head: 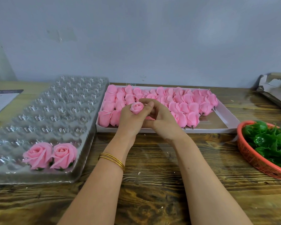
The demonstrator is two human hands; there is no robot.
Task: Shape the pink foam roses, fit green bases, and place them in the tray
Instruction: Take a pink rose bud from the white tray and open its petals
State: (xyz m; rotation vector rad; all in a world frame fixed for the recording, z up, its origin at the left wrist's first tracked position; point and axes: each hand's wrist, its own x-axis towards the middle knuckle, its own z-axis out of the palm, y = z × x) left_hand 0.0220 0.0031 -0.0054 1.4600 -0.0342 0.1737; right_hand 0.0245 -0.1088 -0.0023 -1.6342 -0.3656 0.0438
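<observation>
- The pink foam rose point(137, 108) is held bloom-up above the tabletop point(152, 189), its axis roughly upright and its lower end hidden in the fingers.
- The left hand point(130, 122) grips it from below. The right hand point(161, 119) curls in from the right, fingertips pinching the outer petals.
- The box of unshaped roses point(201, 130) lies just behind both hands.
- The green bases point(266, 140) fill the red basket point(243, 150) well off to the right, nearer the right hand.
- The clear tray point(55, 101), with two finished roses point(50, 155), lies to the left, nearer the left hand.

Both forearms are bare. The left wrist carries thin gold bangles point(112, 160), stacked touching one another, at 6 o'clock from the left hand point(130, 122).
</observation>
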